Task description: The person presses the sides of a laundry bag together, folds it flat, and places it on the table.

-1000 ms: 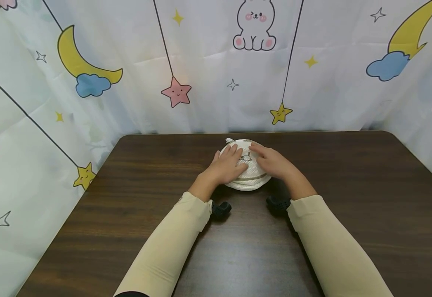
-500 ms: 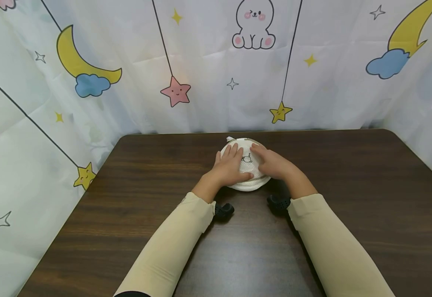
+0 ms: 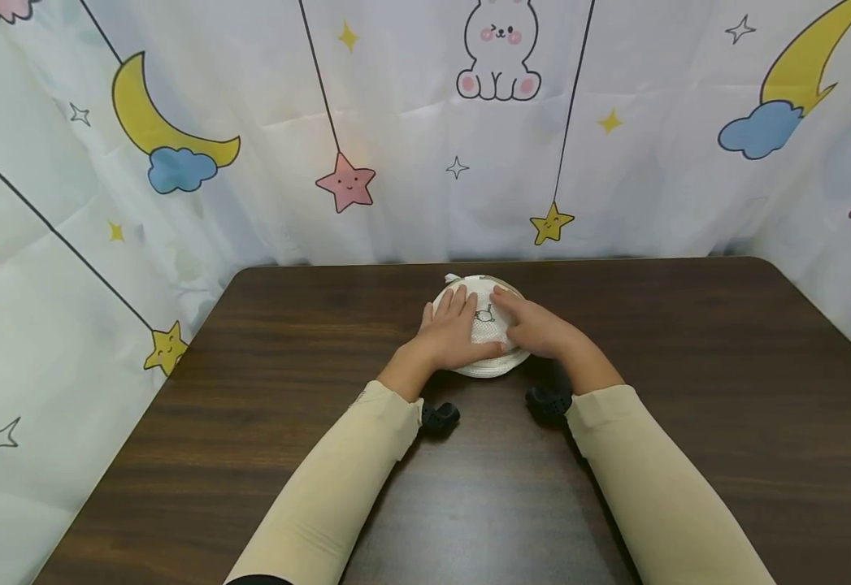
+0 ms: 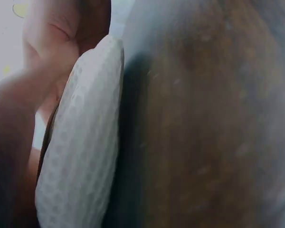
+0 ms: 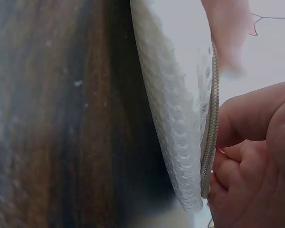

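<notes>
A round white mesh zip bag (image 3: 482, 331) with a small line drawing lies near the table's far edge. My left hand (image 3: 445, 338) rests on its left part, fingers straight and thumb stretched across the front. On the right part, the fingertips of my right hand (image 3: 542, 328) touch the top, the fingers slightly bent. The left wrist view has the bag's honeycomb mesh side (image 4: 83, 142) low over the wood. A beige zipper (image 5: 212, 123) runs along the bag's upper rim in the right wrist view, close to the right fingers. Both hands cover much of the bag.
The dark wooden table (image 3: 293, 357) stretches around the bag. A white curtain (image 3: 410, 219) with printed moons and stars hangs behind it. Black wrist devices (image 3: 440, 418) stick out below both cuffs.
My left hand has shifted slightly right, its thumb reaching farther across the bag. The right hand's fingers have moved only a little, and the bag stays in place.
</notes>
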Demonstrator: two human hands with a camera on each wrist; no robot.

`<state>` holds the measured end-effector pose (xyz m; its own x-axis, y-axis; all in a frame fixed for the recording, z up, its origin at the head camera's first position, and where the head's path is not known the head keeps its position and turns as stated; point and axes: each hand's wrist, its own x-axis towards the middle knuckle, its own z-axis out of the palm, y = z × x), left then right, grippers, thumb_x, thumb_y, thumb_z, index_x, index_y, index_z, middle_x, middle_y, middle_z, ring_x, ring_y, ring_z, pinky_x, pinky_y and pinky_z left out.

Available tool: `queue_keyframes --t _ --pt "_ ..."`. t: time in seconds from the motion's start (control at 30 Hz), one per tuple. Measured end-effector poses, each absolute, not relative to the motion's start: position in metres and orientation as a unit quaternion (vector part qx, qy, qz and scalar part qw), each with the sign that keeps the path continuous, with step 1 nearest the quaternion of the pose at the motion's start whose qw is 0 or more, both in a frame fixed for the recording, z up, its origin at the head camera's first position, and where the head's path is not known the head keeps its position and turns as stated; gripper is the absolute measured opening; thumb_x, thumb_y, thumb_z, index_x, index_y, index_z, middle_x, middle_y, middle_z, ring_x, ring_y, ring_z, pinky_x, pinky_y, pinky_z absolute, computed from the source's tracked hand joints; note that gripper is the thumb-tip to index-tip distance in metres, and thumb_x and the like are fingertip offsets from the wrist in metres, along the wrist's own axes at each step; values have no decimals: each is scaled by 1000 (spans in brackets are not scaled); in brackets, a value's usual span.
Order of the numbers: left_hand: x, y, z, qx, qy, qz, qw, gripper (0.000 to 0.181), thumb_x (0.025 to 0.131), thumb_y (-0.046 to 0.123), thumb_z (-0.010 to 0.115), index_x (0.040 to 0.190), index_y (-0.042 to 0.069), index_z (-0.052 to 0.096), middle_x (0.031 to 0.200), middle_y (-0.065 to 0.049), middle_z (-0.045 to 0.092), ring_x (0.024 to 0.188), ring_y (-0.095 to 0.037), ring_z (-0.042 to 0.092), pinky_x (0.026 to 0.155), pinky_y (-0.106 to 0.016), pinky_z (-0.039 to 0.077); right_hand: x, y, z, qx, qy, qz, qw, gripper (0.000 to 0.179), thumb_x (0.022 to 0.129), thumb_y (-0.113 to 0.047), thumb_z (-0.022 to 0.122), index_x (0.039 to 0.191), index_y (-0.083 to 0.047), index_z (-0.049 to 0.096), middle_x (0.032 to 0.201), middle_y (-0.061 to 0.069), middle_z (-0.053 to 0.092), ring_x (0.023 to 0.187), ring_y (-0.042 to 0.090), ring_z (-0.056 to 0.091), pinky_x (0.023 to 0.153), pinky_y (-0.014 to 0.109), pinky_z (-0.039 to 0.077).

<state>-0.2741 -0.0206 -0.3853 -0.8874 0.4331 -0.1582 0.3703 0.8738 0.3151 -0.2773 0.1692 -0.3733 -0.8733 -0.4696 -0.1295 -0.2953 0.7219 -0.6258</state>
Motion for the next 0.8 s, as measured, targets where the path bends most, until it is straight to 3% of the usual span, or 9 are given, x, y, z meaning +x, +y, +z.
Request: queue_keyframes --t 0.1,0.2,0.4,0.57,0.8 --pt "-273 -22 -385 214 959 150 114 120 75 82 56 160 15 4 167 -6 -7 153 -23 -9 121 -55 0 -276 169 -371 -210 921 -301 133 70 87 5 42 155 -1 25 164 16 14 150 38 14 117 54 23" --pt "-272 -22 -384 224 956 151 111 122 73 81 60 160 17 5 167 -6 -7 153 -25 -9 120 -58 1 -276 170 -369 -207 926 -292 121 70 86 4 43 154 -2 29 163 18 19 149 38 17 115 53 27" --pt "-269 -18 -383 250 956 125 92 105 83 67 57 160 16 9 167 -11 1 153 -36 -1 115 -68 8 -273 169 -365 -201 928 -293 116 66 89 1 43 154 -1 30 161 20 23 149 39 17 116 55 24" --pt "-266 -11 -381 246 963 88 74 97 86 55 60 159 13 13 165 -15 10 150 -43 9 111 -71 17 -273 168 -364 -205 927 -292 114 62 93 0 43 153 -1 30 160 20 27 149 38 20 117 55 23" --pt "-262 -5 -379 231 965 69 98 94 92 48 62 160 15 5 166 -14 3 151 -41 0 112 -72 12 -273 167 -363 -209 920 -304 131 60 96 -1 40 154 1 27 162 19 20 149 40 16 118 55 20"
